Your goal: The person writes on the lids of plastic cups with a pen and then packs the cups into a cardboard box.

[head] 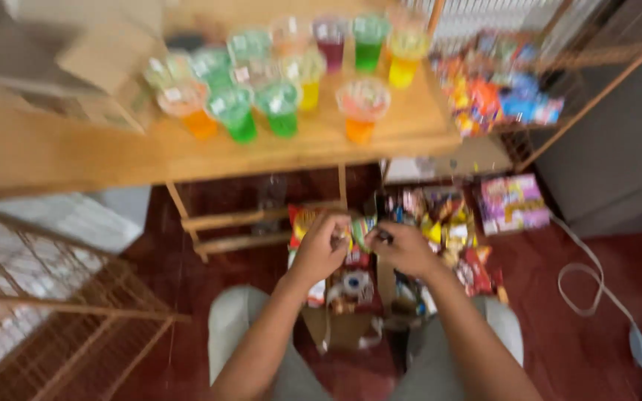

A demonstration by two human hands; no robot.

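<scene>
Snack packets (380, 245) in bright wrappers lie heaped in an open cardboard box (339, 327) on the dark red floor (574, 349), between the person's knees and just below the wooden counter (76, 148). Both hands are down in the heap. The left hand (321, 249) is curled over a small packet (357, 230) at the top of the pile, its grip clenched on the wrapper. The right hand (403, 249) sits just beside it, fingers bent around the same packet's other end, though blur hides exactly how firmly it is pinched. The two hands are close together, nearly touching.

On the counter above stand many clear plastic cups (280, 108) of coloured drink, green, orange, yellow and dark red, grouped near the edge. A wire rack (499, 96) to the right holds more bright packets, and a pink box (510, 204) rests on the floor beneath it. A pale cable (596, 289) loops across the floor at far right.
</scene>
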